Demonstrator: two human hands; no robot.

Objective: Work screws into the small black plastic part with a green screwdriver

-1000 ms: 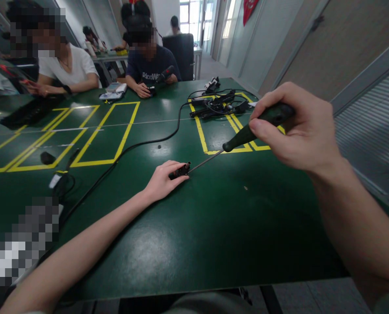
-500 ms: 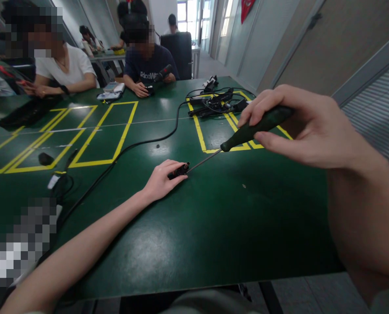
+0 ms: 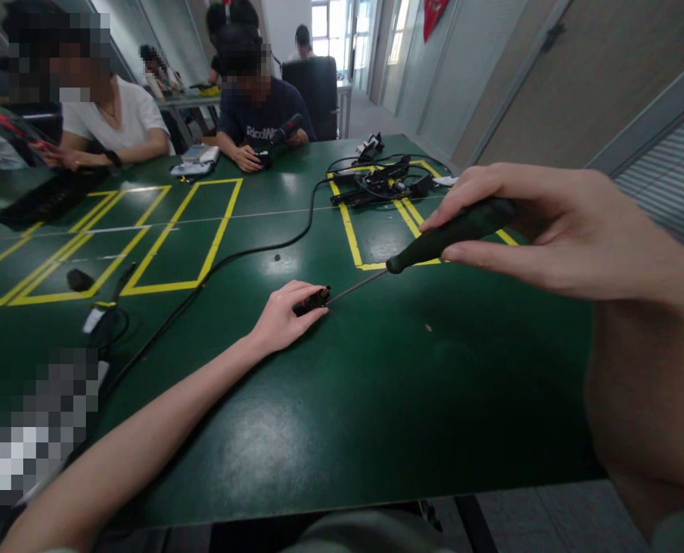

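Observation:
On the green table [image 3: 342,399], my left hand [image 3: 281,315] is closed around a small black part [image 3: 316,299] that has a short round stub at its right end. Its exact kind is hard to make out. My right hand [image 3: 549,230] grips the dark green handle of a screwdriver [image 3: 445,234], thumb below and fingers above. The thin metal shaft slopes down to the left, and its tip meets the right end of the black part by my left fingertips. Exactly where the tip sits is too small to tell.
A black cable [image 3: 249,252] runs across the table to a heap of black parts and wires [image 3: 384,183] at the back right. Yellow tape outlines [image 3: 203,278] mark the tabletop. A small dark block [image 3: 80,280] lies left. Two co-workers [image 3: 266,115] sit opposite.
My right hand has shifted slightly, with its fingers straighter along the screwdriver handle. The screwdriver tip stays at the black part, and my left hand has hardly moved.

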